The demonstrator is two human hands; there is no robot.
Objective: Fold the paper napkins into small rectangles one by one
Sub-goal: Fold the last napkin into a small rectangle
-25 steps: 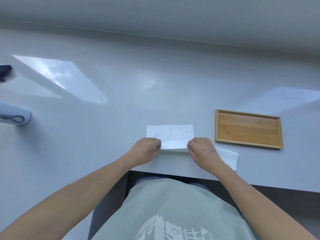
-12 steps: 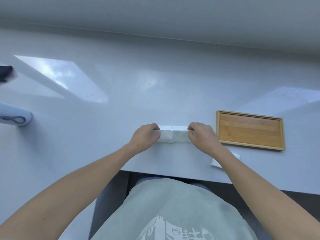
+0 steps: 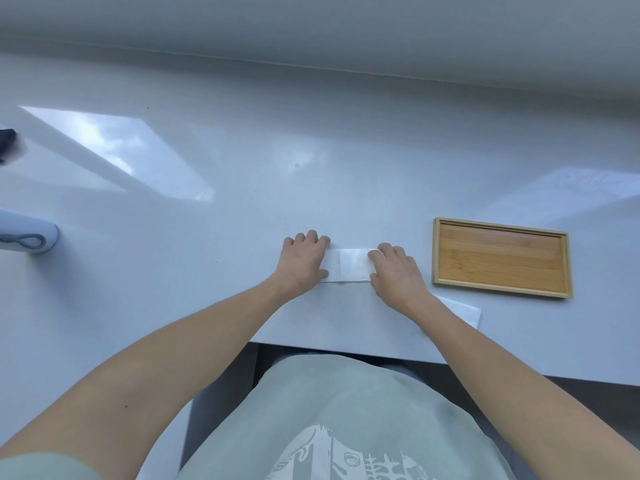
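A white paper napkin (image 3: 351,265), folded into a narrow strip, lies flat on the grey table in front of me. My left hand (image 3: 302,262) presses its left end with flat fingers. My right hand (image 3: 394,271) lies flat on its right end. Only the strip's middle shows between the two hands. Another white napkin (image 3: 462,310) lies near the table's front edge, partly hidden under my right forearm.
An empty wooden tray (image 3: 500,257) sits to the right of my right hand. At the far left lie a pale cylindrical object with a grey cord (image 3: 29,235) and a dark item (image 3: 6,138). The table's front edge (image 3: 346,349) runs just below my forearms.
Both hands pinched the napkin's near edge, carried it away from me over the far half, and now press the folded strip flat with open palms.
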